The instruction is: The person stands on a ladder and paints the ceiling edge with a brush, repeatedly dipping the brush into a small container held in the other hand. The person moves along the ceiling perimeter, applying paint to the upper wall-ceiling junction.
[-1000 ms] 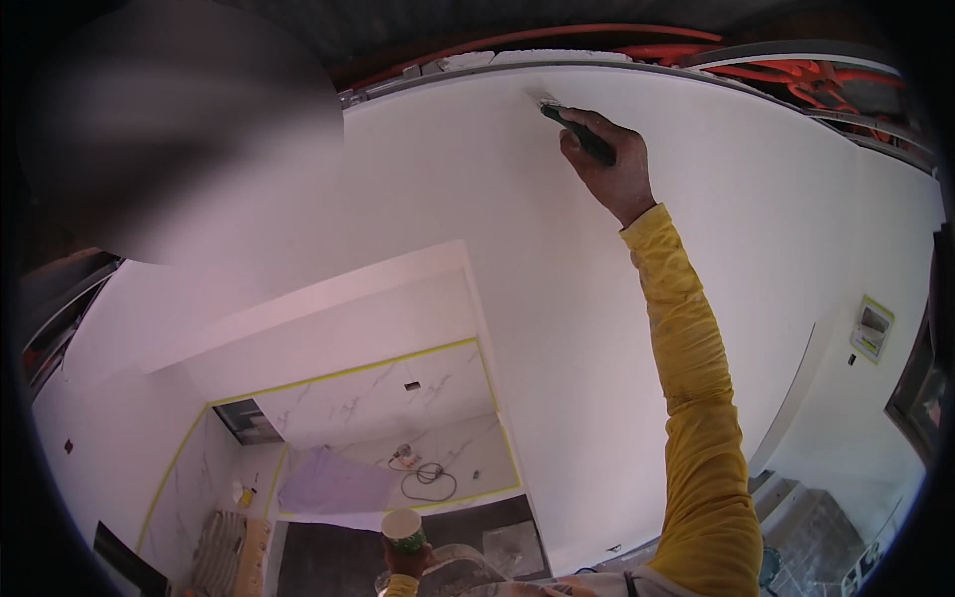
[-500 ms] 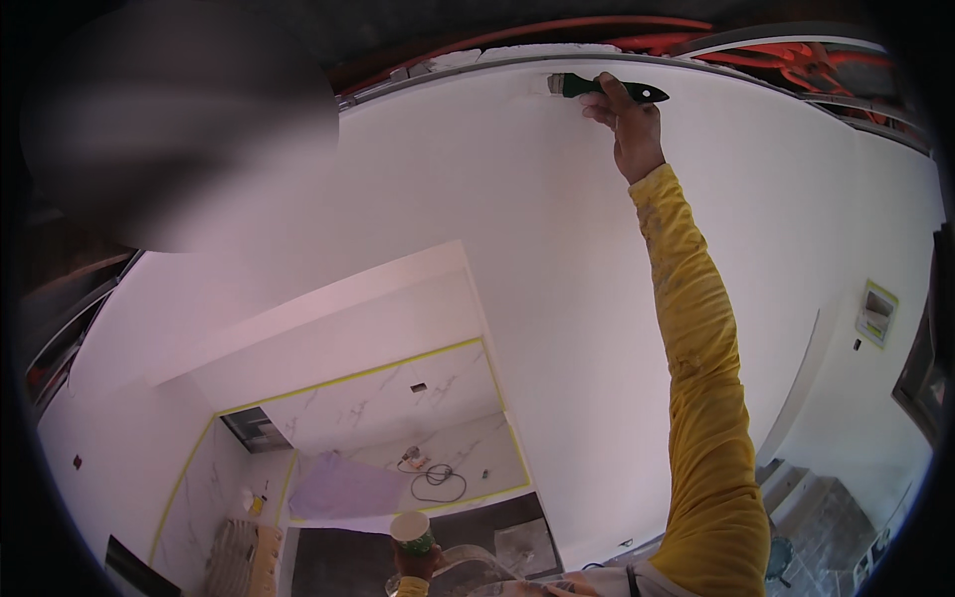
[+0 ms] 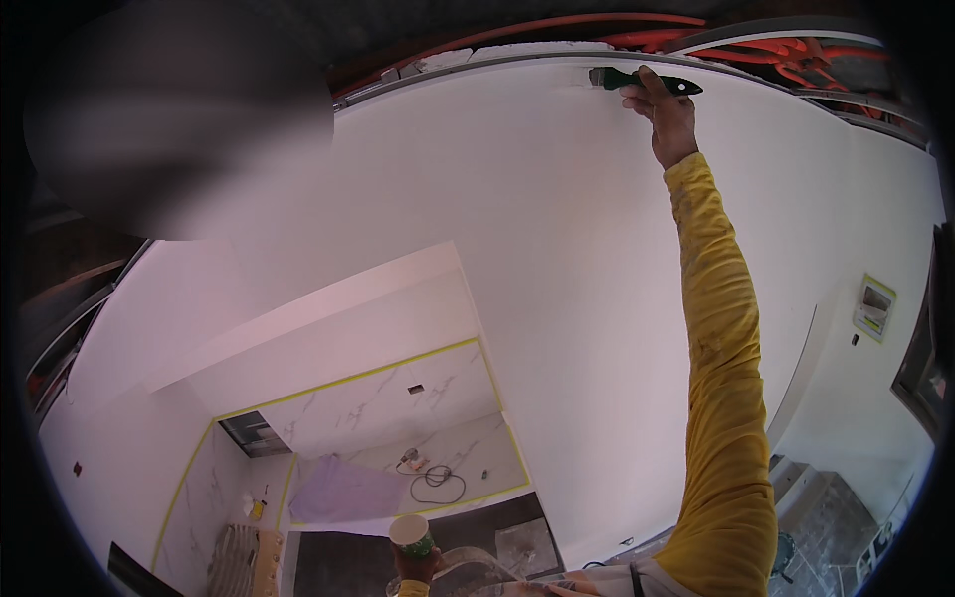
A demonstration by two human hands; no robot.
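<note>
My right hand [image 3: 672, 117] is raised high at the top of the white wall [image 3: 567, 259]. Its fingers grip the dark green handle of a paintbrush [image 3: 622, 79], held nearly level with the bristles pointing left against the wall. A faint wet-looking streak lies just left of the bristles, below the metal trim along the wall's upper edge. Low in the view, my left hand [image 3: 422, 565] is wrapped round a green and white paper cup [image 3: 412, 537]. The cup is upright; what it contains I cannot make out.
Beneath a recess, a marble-patterned counter [image 3: 468, 438] edged with yellow tape holds a purple sheet [image 3: 343, 488] and a coiled black cord [image 3: 438, 484]. Red flexible pipes [image 3: 786, 60] run above the wall. Grey steps [image 3: 811, 497] stand lower right. A blurred dark shape [image 3: 169, 119] covers the upper left.
My right hand and the paintbrush have slid to the right along the wall's top edge. The left hand with the cup stays in nearly the same place.
</note>
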